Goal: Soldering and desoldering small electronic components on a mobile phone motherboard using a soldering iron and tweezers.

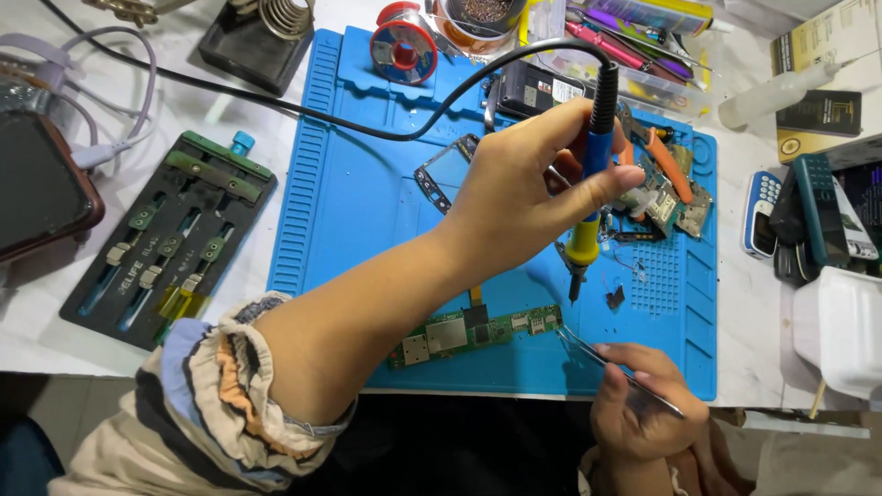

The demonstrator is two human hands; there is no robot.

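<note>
From the head camera we saw our left hand [524,184] closed around a soldering iron with a blue and yellow handle [591,174]; its dark tip pointed down, just above the blue silicone work mat [367,193] on the white counter [55,312]. The iron's black cable [303,108] ran away over the mat. Our right hand [643,404] gripped thin metal tweezers [606,358], fingers shut on them, with the points near the right end of a long green circuit board [473,332]. This board lay flat on the mat near its front edge, under the left wrist. A black holder with green clamps [170,239] rested left of the mat, and a red spool of solder wire [402,46] stood at the far edge.
</note>
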